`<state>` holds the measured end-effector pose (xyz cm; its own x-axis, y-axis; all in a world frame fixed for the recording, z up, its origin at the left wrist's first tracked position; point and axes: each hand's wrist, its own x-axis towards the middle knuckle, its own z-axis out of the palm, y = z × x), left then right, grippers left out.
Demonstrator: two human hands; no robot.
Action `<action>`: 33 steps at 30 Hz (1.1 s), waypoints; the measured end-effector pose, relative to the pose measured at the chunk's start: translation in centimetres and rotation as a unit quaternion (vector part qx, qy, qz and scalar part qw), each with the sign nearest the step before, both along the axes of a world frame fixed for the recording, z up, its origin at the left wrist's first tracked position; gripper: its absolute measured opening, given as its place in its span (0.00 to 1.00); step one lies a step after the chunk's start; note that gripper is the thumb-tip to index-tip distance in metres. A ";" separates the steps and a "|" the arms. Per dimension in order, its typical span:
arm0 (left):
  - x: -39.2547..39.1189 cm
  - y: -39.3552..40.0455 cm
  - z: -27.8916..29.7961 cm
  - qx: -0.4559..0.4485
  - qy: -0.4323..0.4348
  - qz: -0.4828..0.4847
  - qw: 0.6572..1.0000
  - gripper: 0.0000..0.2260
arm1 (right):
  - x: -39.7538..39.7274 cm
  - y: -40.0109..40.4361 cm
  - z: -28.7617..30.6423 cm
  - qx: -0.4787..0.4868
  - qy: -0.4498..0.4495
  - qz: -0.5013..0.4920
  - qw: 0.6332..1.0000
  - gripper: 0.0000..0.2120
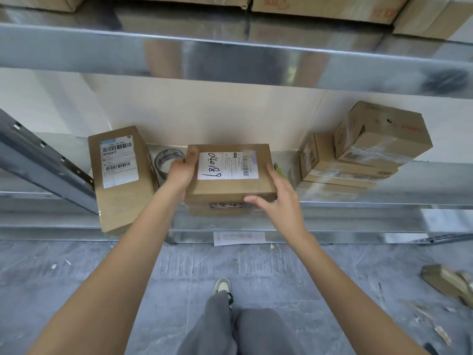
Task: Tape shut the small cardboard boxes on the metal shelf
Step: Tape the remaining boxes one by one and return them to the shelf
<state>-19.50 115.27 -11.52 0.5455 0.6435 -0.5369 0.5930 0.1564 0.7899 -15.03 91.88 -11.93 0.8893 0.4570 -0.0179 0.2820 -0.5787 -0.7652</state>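
The person stands facing a metal shelf (384,201), both bare arms stretched out over its front lip. A small cardboard box (230,185) sits at the middle of the shelf board between the two hands, its top carrying a white label (227,165) with handwritten digits and a barcode.

The left hand (180,171) holds the box's left edge: the thumb lies across the top near the far left corner and the fingers curl down around the side. The right hand (279,198) is at the near right corner, fingers spread and fairly straight, the forefinger running along the right edge and the thumb reaching across the front top edge. Whether its palm actually presses the cardboard I cannot tell. The hands are apart, one on each side of the box.

Just behind the left hand a roll of clear tape (167,160) leans on edge, between the held box and a larger labelled box (120,180) to the left. A green-handled tool (280,170), mostly hidden, lies just right of the box. Further right stands a stack of taped boxes (358,160). A paper slip (239,238) hangs under the shelf lip.
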 end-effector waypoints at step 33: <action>-1.3 -0.9 2.0 0.022 -0.016 -0.002 1.000 0.32 | -3.3 0.9 2.2 -0.097 -0.094 0.101 0.986 0.36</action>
<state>-20.78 114.35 -9.55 0.5647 0.6643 -0.4898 0.5677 0.1181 0.8147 -18.29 92.82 -9.77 0.7768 0.6288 0.0345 0.5327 -0.6269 -0.5686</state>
